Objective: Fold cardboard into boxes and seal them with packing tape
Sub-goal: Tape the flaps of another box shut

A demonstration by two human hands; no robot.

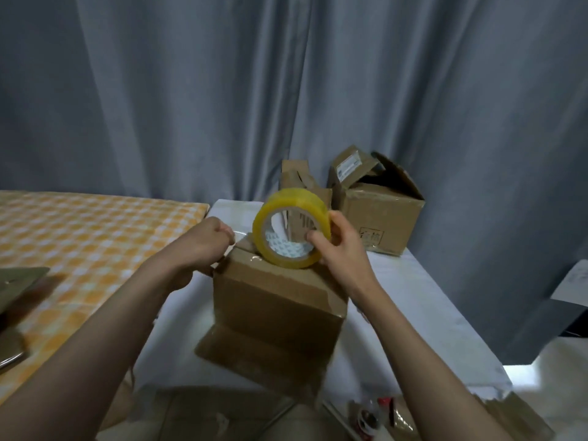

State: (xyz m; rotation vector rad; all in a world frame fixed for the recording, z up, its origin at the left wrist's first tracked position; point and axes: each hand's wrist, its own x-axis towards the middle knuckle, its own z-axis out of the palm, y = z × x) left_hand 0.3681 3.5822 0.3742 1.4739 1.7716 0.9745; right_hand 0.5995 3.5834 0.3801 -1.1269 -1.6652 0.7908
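Note:
A brown cardboard box (276, 310) stands on the white table (423, 300), with a loose flap spread out at its near bottom edge. My right hand (339, 241) grips a yellow roll of clear packing tape (291, 229), held upright on the box's top. My left hand (206, 241) is closed at the box's upper left corner, pinching what looks like the free end of the tape. A short clear strip runs between that hand and the roll.
Two more opened cardboard boxes (378, 211) sit at the table's far right corner. A surface with an orange checked cloth (82, 237) lies to the left. Grey curtains hang behind. Flat cardboard (219, 415) and small items lie near the floor below.

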